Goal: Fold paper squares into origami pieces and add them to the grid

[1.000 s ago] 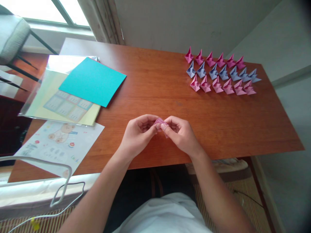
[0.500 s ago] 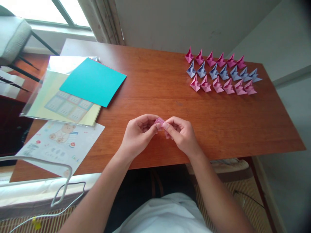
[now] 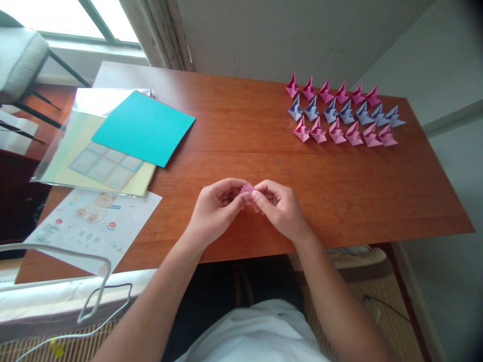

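A small folded pink paper piece [image 3: 247,189] is pinched between both my hands above the front middle of the wooden table [image 3: 241,136]. My left hand [image 3: 216,207] closes on its left side with curled fingers. My right hand [image 3: 279,206] grips its right side, thumb and forefinger pressed on the fold. Most of the paper is hidden by my fingers. At the table's far right stand three rows of finished folded paper shapes [image 3: 341,114]: pink at the back, blue in the middle, pink at the front.
A teal paper sheet [image 3: 145,125] lies on a shiny clear-wrapped pack of paper [image 3: 94,161] at the left. A printed sheet with a bear [image 3: 94,221] lies nearer the front left edge. A white cable [image 3: 101,296] runs below. A chair [image 3: 22,55] stands by the window.
My fingers shift slightly on the pink paper; both hands stay in place. Nothing else has moved.
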{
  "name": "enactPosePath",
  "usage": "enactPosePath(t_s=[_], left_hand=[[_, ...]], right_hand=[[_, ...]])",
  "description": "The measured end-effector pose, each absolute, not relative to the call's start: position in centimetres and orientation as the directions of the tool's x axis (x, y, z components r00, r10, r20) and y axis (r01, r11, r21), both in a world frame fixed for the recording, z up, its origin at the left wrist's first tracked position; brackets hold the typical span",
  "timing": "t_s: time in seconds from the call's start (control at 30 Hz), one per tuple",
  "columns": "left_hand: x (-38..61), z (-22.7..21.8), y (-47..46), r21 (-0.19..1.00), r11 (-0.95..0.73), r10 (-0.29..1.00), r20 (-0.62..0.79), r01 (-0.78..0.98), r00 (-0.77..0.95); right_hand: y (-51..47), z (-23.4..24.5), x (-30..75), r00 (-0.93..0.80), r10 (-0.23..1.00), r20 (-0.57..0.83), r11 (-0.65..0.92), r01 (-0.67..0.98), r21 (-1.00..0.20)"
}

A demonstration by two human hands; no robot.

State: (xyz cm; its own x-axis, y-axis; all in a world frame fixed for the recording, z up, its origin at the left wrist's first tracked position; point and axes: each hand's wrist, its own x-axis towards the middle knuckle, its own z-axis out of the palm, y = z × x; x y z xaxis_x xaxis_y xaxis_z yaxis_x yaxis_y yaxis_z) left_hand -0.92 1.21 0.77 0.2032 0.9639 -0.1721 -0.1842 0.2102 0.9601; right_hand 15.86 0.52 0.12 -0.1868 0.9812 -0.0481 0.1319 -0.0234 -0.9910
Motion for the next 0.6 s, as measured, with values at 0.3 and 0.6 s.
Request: enactPosePath(t_s=[0.3,0.6], left_hand=[[-1.2,1.9,1.4,0.982,0.187,0.930,-0.166,-0.034,0.328],[-2.0,0.8,1.1,0.988,0.133,0.933,-0.149,0.073,0.326]], right_hand=[[0.3,-0.2,15.9,-0.078,0.997,-0.021,-0.017,0.051,-0.999],[0.1,-0.2,16.2,-0.209,0.978,-0.007,-0.004,0.013,-1.000]])
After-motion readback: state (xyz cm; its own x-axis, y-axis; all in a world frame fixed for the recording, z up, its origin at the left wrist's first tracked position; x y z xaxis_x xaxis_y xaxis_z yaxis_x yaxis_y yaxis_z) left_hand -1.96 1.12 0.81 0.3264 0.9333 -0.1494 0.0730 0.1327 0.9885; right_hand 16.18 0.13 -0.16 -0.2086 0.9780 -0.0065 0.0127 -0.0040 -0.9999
